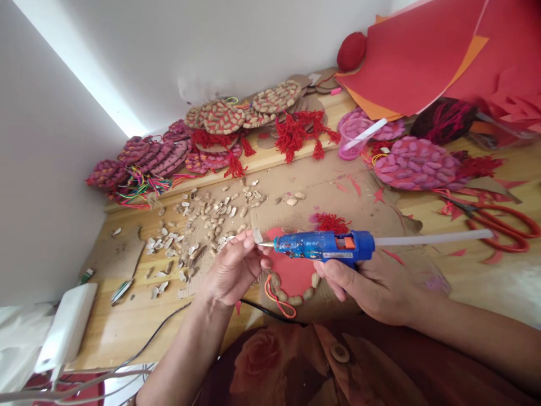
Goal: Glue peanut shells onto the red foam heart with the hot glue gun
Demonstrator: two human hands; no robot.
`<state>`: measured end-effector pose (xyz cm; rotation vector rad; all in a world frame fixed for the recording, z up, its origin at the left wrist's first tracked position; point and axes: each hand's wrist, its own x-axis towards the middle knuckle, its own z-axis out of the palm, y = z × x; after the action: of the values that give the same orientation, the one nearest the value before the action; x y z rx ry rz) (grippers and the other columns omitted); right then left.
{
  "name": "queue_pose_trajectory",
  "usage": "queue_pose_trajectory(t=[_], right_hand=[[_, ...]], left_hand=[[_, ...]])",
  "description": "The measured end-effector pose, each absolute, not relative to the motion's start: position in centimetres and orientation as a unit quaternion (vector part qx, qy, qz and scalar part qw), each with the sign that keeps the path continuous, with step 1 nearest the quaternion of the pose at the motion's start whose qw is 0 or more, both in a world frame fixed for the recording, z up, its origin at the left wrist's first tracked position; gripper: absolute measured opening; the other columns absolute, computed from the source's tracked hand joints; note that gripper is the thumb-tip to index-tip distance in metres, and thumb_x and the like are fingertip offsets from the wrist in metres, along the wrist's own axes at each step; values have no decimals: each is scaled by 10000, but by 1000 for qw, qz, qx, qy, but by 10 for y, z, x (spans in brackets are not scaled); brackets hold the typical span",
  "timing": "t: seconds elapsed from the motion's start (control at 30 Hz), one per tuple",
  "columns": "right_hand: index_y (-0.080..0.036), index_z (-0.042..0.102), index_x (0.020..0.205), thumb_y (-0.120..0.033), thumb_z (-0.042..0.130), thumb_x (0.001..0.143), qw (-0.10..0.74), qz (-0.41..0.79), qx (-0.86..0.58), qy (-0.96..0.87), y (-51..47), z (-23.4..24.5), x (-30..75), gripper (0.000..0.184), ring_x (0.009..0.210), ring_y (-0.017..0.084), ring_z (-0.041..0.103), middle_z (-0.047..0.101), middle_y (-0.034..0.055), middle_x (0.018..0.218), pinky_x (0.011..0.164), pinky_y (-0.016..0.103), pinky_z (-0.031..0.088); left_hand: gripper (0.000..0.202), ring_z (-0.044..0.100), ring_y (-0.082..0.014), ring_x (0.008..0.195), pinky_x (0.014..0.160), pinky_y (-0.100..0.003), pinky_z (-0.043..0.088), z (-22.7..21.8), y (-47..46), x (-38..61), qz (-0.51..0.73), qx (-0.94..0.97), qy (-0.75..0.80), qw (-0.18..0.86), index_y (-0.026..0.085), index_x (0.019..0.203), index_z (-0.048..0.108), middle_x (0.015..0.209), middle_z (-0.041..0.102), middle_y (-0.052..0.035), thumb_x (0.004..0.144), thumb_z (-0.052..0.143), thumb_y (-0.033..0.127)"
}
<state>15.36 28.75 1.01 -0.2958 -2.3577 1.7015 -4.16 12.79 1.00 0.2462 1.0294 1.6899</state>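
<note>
Worktop (127, 316): back crowded, front-left freer
Far edge blocked w/ shell discs (224, 117) & tassels (302, 132); far-right corner under red paper (422, 56); shells (203, 220) litter centre-left; scissors (502, 225) by right edge; bare wood front-left, crossed by cable (177, 313).

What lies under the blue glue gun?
A red disc edged with peanut shells and a red tassel. The right hand and glue gun hide the disc's right side.

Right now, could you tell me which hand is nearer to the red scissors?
Right. The right hand, holding the glue gun, lies left of the scissors; the left hand, pinching a peanut shell, is farther left.
</note>
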Motion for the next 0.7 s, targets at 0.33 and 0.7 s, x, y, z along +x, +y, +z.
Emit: queue_pose_trajectory(t=[0.33, 0.7], right_hand=[[-222, 556, 709, -451, 432, 1046, 122, 599, -87, -786, 285, 17, 150, 426, 663, 156, 544, 545, -17, 638, 605, 300, 422], [-218, 539, 698, -449, 441, 1045, 112, 591, -95, -793, 286, 15, 153, 428, 592, 136, 511, 534, -26, 626, 557, 284, 400]], left_hand=[[266, 547, -92, 668, 583, -192, 504, 11, 128, -42, 710, 91, 445, 538, 165, 788, 714, 738, 607, 3, 723, 880, 363], [284, 562, -94, 680, 577, -193, 502, 11, 127, -41, 718, 82, 437, 536, 163, 782, 703, 720, 600, 14, 704, 896, 356]])
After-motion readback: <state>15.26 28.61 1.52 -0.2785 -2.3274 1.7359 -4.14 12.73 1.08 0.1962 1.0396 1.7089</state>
